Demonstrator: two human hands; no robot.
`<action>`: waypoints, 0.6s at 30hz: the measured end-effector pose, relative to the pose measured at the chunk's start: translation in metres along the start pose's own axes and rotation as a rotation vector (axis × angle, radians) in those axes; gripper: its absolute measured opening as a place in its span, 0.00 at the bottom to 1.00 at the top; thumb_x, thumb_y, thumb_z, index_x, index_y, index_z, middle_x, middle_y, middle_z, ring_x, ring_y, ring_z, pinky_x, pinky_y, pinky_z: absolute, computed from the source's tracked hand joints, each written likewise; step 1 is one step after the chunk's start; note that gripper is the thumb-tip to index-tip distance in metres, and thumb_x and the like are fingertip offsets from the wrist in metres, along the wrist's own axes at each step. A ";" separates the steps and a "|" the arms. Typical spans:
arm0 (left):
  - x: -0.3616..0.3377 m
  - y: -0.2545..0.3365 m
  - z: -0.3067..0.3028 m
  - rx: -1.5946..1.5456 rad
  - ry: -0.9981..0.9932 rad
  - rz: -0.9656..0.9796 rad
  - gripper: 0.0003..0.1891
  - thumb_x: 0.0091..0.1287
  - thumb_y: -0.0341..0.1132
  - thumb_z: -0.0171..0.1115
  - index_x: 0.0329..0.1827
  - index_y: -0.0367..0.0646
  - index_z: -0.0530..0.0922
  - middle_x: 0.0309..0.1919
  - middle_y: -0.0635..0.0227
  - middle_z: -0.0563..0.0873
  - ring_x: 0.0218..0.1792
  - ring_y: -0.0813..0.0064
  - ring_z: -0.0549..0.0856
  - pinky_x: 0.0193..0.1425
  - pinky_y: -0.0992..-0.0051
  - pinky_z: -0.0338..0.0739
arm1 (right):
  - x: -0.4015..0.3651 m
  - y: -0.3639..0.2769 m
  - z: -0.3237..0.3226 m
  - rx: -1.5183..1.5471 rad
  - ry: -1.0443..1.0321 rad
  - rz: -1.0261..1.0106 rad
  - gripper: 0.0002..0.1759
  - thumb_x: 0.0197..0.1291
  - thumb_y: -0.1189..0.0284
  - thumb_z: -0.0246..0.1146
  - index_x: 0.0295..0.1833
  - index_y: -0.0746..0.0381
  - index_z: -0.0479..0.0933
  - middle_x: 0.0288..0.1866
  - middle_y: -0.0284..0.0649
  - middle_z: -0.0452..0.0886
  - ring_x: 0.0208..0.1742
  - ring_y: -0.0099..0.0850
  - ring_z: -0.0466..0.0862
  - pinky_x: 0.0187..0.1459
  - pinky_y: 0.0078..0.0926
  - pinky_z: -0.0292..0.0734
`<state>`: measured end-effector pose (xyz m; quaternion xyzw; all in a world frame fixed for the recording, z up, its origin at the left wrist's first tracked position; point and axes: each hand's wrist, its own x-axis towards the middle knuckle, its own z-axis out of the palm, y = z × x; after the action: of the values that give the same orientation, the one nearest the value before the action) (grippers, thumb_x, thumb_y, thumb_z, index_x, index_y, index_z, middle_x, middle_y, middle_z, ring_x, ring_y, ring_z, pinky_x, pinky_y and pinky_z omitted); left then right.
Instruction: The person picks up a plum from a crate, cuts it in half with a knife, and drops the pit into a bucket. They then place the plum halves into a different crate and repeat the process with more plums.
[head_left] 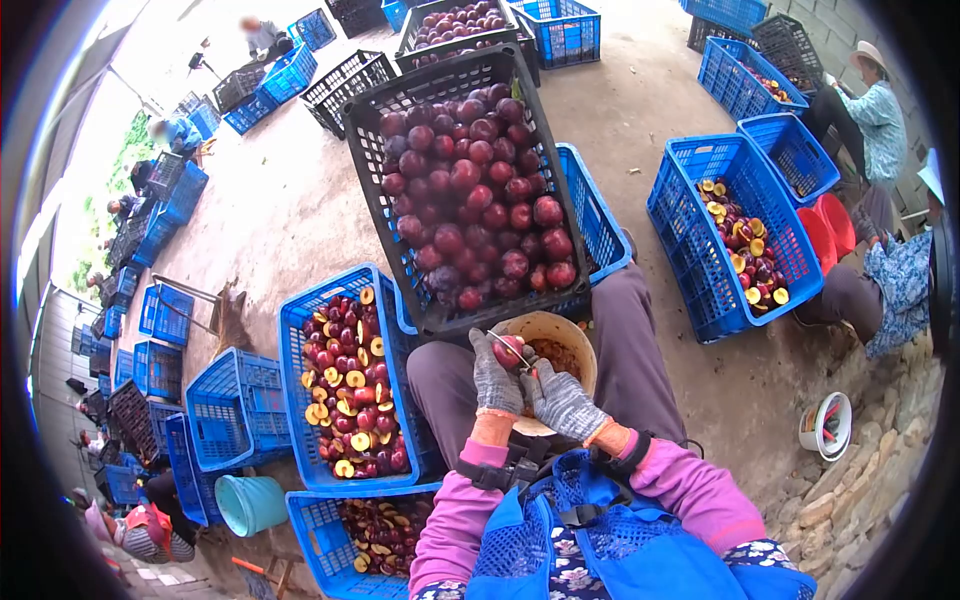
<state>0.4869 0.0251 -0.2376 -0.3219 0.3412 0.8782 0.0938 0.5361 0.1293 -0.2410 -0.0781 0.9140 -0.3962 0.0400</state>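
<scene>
My left hand (495,375), in a grey glove, holds a dark red plum (508,351) that shows a cut. My right hand (563,402), gloved too, is closed around a small tool at the plum's side; only a thin metal part shows. Both hands are over a round bucket (585,345) between my knees, with brownish scraps (556,357) inside. Beyond them a black crate (357,160) full of whole plums (465,177) leans toward me on a blue crate (598,215). At the left, a blue crate (292,330) holds halved plums (357,380) with yellow flesh.
Another blue crate (320,545) of cut plums is at the lower left, near a turquoise bucket (250,505). On the right are a blue crate (690,270) of cut plums, red basins (820,235), a white bucket (826,427) and two seated people (878,125).
</scene>
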 end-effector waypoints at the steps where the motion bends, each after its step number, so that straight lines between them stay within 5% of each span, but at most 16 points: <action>1: 0.003 -0.003 -0.002 0.025 0.006 0.039 0.27 0.62 0.61 0.46 0.44 0.44 0.72 0.29 0.65 0.78 0.28 0.72 0.77 0.33 0.72 0.75 | 0.000 -0.002 -0.002 0.000 0.001 0.000 0.13 0.62 0.65 0.45 0.39 0.65 0.66 0.19 0.52 0.72 0.17 0.47 0.73 0.18 0.44 0.66; 4: 0.011 -0.013 -0.004 0.117 0.020 0.121 0.26 0.60 0.62 0.48 0.39 0.46 0.73 0.27 0.68 0.78 0.26 0.74 0.77 0.26 0.75 0.72 | 0.002 -0.002 -0.002 -0.054 0.081 -0.116 0.15 0.63 0.63 0.44 0.40 0.65 0.64 0.16 0.51 0.72 0.16 0.48 0.74 0.19 0.46 0.67; 6: 0.019 -0.017 -0.009 0.186 0.028 0.162 0.27 0.58 0.65 0.47 0.34 0.48 0.73 0.26 0.69 0.79 0.24 0.74 0.77 0.19 0.76 0.69 | 0.005 0.003 0.005 -0.015 -0.012 0.114 0.19 0.60 0.62 0.49 0.48 0.67 0.62 0.18 0.55 0.75 0.20 0.51 0.76 0.21 0.48 0.69; 9: 0.031 -0.021 -0.018 0.244 -0.081 0.221 0.26 0.60 0.61 0.49 0.44 0.46 0.73 0.26 0.69 0.78 0.23 0.76 0.77 0.19 0.78 0.70 | 0.008 -0.003 0.000 -0.032 -0.059 0.134 0.15 0.61 0.68 0.44 0.47 0.68 0.66 0.27 0.53 0.73 0.19 0.44 0.75 0.19 0.41 0.69; 12: 0.025 -0.016 -0.009 0.397 -0.170 0.429 0.31 0.64 0.52 0.50 0.66 0.47 0.56 0.30 0.71 0.76 0.27 0.79 0.77 0.23 0.80 0.73 | 0.006 -0.001 -0.003 -0.124 -0.050 -0.046 0.15 0.61 0.70 0.44 0.48 0.69 0.66 0.32 0.54 0.72 0.21 0.43 0.76 0.19 0.40 0.69; 16: 0.023 -0.006 0.002 0.470 -0.186 0.433 0.31 0.65 0.51 0.50 0.66 0.47 0.56 0.31 0.71 0.76 0.28 0.80 0.77 0.25 0.81 0.73 | 0.012 0.011 0.007 -0.120 0.078 -0.132 0.15 0.61 0.70 0.44 0.47 0.69 0.67 0.30 0.53 0.73 0.21 0.43 0.76 0.21 0.39 0.69; 18: 0.040 -0.003 -0.006 0.828 -0.248 0.544 0.33 0.67 0.49 0.48 0.67 0.35 0.52 0.57 0.54 0.68 0.55 0.66 0.71 0.59 0.74 0.63 | 0.020 0.019 0.007 -0.007 0.083 -0.081 0.18 0.60 0.67 0.47 0.50 0.70 0.65 0.25 0.55 0.74 0.22 0.47 0.76 0.22 0.43 0.69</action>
<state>0.4597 0.0206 -0.2679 -0.0506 0.7183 0.6936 0.0213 0.5157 0.1335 -0.2595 -0.0987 0.9122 -0.3974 -0.0144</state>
